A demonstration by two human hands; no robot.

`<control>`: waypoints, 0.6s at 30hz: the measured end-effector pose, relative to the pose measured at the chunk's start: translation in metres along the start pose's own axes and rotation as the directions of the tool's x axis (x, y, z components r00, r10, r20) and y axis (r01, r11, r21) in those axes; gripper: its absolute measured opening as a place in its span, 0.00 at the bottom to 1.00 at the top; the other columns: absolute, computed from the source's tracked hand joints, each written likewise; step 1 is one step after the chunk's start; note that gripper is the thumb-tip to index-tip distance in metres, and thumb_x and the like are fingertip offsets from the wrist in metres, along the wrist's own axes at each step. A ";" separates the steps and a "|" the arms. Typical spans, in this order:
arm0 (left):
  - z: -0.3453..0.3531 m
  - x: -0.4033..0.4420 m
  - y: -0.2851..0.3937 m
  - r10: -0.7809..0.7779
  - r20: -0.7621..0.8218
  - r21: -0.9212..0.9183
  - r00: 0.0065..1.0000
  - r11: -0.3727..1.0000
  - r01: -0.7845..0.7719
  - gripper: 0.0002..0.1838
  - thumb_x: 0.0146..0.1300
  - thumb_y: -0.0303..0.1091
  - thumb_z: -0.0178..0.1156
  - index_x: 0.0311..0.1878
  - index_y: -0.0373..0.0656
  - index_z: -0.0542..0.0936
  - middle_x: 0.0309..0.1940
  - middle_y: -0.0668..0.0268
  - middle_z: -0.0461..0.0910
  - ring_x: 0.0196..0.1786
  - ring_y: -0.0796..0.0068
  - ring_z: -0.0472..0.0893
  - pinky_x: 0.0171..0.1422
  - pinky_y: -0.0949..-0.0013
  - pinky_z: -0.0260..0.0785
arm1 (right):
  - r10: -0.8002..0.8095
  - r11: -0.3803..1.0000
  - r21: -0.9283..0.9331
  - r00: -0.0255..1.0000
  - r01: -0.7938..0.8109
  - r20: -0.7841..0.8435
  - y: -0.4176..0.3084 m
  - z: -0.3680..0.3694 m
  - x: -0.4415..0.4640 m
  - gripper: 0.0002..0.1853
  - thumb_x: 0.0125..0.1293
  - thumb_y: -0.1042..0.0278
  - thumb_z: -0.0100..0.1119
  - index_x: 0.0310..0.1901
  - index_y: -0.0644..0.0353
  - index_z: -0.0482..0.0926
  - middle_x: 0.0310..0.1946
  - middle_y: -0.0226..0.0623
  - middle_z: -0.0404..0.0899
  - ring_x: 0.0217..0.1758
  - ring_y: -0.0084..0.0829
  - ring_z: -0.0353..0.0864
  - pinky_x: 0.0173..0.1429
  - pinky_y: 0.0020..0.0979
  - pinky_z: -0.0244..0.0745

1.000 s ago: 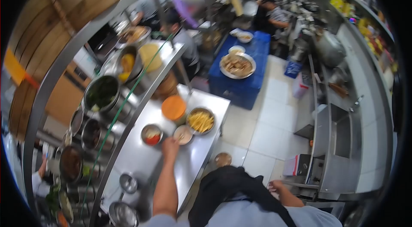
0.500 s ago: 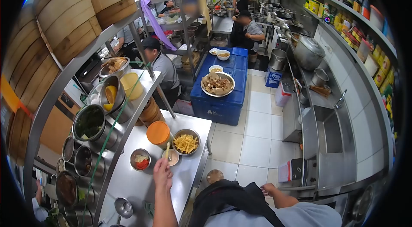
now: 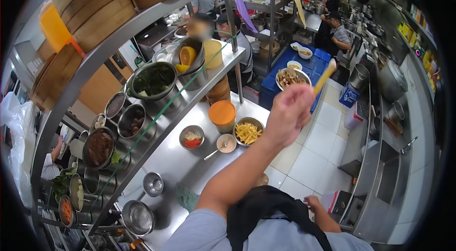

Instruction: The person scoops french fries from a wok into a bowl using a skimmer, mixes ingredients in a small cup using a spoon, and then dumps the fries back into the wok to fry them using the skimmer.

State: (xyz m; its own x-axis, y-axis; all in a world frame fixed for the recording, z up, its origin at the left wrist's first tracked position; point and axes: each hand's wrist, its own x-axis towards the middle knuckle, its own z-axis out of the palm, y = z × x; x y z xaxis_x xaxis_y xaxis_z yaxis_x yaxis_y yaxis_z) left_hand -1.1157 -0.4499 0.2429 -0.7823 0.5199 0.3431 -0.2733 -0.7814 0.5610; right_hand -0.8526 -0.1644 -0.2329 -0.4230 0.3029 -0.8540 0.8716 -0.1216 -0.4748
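My left hand (image 3: 289, 115) is raised in front of me, its fingers pinched round one end of a french fry (image 3: 325, 77). The fry's far tip looks coated with pale sauce. Below, on the steel counter, stands a metal bowl of french fries (image 3: 249, 132). Beside it are a small bowl of pinkish sauce (image 3: 228, 143) with a spoon (image 3: 214, 151) in it, and a metal bowl of chopped red and white pieces (image 3: 192, 137). My right hand (image 3: 313, 204) hangs low at my side with loosely bent fingers and nothing visible in it.
An orange-lidded tub (image 3: 222, 112) stands behind the bowls. The steel shelf (image 3: 185, 100) on the left carries several metal pots. A blue chest (image 3: 276, 90) holds a bowl of brown food (image 3: 288, 76). Co-workers stand farther back. A sink (image 3: 387, 170) is on the right.
My left hand has lifted the fry from the sauce bowl, up and to the right. My view has turned left, and the spoon in the sauce now shows.
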 end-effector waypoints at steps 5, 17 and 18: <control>-0.005 -0.070 -0.005 0.207 0.192 0.247 0.959 0.936 -0.251 0.04 0.62 0.27 0.66 0.36 0.41 0.80 0.24 0.69 0.74 0.24 0.78 0.69 0.28 0.70 0.62 | -0.021 0.985 -0.169 0.993 0.040 0.114 0.074 -0.013 0.026 0.04 0.64 0.70 0.56 0.38 0.57 0.78 0.30 0.35 0.76 0.32 0.34 0.77 0.39 0.43 0.74; 0.078 -0.097 0.067 0.521 0.689 0.013 0.503 0.685 -0.728 0.07 0.59 0.30 0.71 0.38 0.39 0.87 0.24 0.65 0.79 0.16 0.79 0.66 0.19 0.70 0.47 | 0.221 0.974 -0.048 0.975 -0.220 0.032 0.065 -0.018 0.025 0.08 0.68 0.67 0.53 0.44 0.57 0.78 0.36 0.35 0.79 0.36 0.34 0.80 0.42 0.43 0.77; 0.081 -0.097 0.067 0.573 0.670 0.005 0.472 0.633 -0.774 0.07 0.60 0.30 0.71 0.38 0.39 0.87 0.22 0.65 0.78 0.14 0.78 0.64 0.18 0.69 0.46 | 0.190 0.981 -0.057 0.981 -0.188 0.027 0.052 -0.014 0.027 0.08 0.68 0.67 0.53 0.44 0.57 0.78 0.36 0.35 0.79 0.36 0.34 0.80 0.41 0.42 0.77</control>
State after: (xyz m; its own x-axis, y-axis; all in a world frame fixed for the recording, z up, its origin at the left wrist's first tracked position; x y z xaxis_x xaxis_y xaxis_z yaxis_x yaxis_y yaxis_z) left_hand -1.0125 -0.5251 0.3087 -0.1511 0.0294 0.9881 0.4358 -0.8952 0.0933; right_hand -0.8154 -0.1494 -0.2776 -0.2564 0.2482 -0.9341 0.9483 -0.1226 -0.2929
